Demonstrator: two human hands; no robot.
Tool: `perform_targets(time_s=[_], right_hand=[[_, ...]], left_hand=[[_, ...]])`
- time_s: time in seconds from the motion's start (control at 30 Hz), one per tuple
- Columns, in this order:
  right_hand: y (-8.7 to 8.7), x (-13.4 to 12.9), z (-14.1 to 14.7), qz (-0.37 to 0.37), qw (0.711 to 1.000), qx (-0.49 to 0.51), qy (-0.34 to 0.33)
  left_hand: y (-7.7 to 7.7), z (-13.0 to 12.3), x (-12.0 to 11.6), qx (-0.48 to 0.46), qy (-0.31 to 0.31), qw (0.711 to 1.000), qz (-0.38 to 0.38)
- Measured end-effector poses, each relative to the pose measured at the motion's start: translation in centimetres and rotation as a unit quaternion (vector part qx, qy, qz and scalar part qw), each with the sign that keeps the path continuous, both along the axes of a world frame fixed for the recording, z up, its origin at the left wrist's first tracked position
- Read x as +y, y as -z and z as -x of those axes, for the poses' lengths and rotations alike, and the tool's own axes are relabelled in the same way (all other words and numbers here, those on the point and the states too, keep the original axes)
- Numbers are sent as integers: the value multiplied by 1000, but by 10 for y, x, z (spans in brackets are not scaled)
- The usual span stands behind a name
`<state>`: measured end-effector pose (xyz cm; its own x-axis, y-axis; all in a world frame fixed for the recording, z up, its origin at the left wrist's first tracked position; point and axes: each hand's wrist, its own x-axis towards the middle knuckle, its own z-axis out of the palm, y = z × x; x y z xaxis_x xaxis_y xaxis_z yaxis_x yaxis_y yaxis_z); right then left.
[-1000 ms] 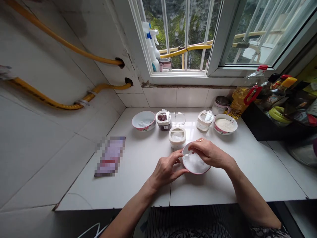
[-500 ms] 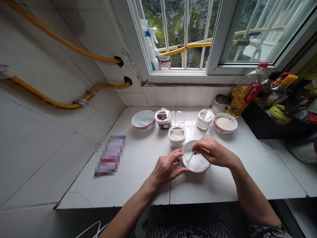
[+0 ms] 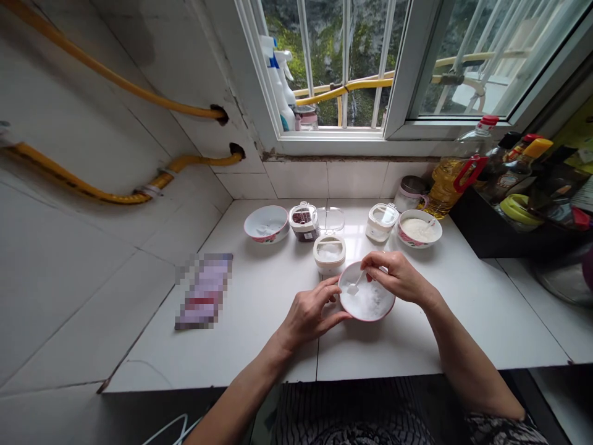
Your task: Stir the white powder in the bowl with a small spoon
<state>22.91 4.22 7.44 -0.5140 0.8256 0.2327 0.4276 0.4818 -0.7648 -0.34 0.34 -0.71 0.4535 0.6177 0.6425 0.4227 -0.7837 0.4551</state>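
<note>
A small bowl (image 3: 391, 306) with a pink rim holds white granules (image 3: 370, 299) and stands on the white tiled counter. My left hand (image 3: 315, 309) grips its left side, thumb at the front and fingers at the rim. Pinched in my right hand (image 3: 393, 274) is a small white spoon (image 3: 353, 288), its tip down in the bowl at the left of the granules. Just behind the bowl stands a white-rimmed jar (image 3: 330, 254) with its clear lid (image 3: 328, 218) raised and white grains inside.
Along the back stand a floral bowl (image 3: 267, 224), a jar of dark red bits (image 3: 304, 222), a closed jar (image 3: 382, 222) and a bowl of pale powder (image 3: 419, 228). An oil bottle (image 3: 445, 185) and a black bottle rack (image 3: 486, 225) are at right. A blurred purple packet (image 3: 204, 293) lies left.
The spoon has shifted up and left inside the bowl, its scoop now showing, and my right hand has tilted with it. My left hand keeps its hold on the bowl.
</note>
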Motion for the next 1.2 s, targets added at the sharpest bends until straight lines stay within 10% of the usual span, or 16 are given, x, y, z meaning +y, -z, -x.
perform_targets(time_s=[0.67,1.2], right_hand=[[7,11,0,207,964,144,81],[7,8,3,223,966,123,49]], left_hand=[[1,0,0,4,-1,1000,-6],[2,1,0,7,-1,1000,-1]])
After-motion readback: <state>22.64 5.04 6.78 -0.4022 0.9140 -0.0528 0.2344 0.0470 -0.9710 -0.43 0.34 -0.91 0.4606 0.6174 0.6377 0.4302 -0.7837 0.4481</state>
